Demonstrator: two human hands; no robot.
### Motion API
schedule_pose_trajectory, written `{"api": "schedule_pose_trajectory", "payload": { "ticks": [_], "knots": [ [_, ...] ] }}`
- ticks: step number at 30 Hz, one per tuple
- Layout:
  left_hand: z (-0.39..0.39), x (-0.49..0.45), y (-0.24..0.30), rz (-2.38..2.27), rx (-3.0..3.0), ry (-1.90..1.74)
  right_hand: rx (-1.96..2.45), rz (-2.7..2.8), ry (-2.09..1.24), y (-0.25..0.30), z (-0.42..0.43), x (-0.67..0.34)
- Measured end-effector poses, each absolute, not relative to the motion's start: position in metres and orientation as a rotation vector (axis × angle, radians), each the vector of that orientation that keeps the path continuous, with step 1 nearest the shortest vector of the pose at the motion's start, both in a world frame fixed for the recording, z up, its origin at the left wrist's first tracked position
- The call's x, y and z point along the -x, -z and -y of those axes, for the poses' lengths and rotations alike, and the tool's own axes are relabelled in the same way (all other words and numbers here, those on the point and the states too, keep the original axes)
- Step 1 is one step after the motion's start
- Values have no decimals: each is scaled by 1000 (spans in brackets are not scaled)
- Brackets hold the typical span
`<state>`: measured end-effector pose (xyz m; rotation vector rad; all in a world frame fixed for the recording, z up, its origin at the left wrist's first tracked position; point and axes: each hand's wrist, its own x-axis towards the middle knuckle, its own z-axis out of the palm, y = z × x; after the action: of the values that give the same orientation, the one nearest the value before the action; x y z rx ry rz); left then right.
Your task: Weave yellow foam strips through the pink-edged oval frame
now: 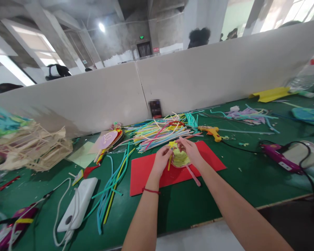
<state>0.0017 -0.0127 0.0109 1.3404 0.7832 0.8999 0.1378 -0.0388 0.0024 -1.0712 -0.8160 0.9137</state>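
Observation:
My left hand (pixel 161 160) and my right hand (pixel 189 150) meet over a red sheet (pixel 146 172) on the green table. Between them is a small pale yellow craft piece (pixel 179 158) made of coiled pipe cleaner, with a pink stem (pixel 194 176) trailing toward me. My left fingers pinch a yellow pipe cleaner (pixel 170 161) at the piece's left side. My right fingers are closed on the top of the yellow piece. Just beyond lies a heap of coloured pipe cleaners (pixel 159 132).
A yellow glue gun (pixel 211 131) lies right of the heap. A purple glue gun (pixel 278 157) with a black cable sits further right. A white power bank (pixel 78 204) with cord, loose teal strands (pixel 112 184) and a straw-coloured frame (pixel 31 146) are at left. A white partition (pixel 199 76) backs the table.

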Motion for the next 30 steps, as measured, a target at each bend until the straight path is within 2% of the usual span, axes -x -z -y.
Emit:
{"api": "schedule_pose_trajectory", "payload": {
  "ticks": [11, 30],
  "knots": [
    [8, 3, -1, -764, -1559, -771, 1170, 975, -954, -13, 45, -134],
    [12, 3, -12, -963, -1658, -821, 1254, 1099, -732, 1, 39, -131]
  ]
}}
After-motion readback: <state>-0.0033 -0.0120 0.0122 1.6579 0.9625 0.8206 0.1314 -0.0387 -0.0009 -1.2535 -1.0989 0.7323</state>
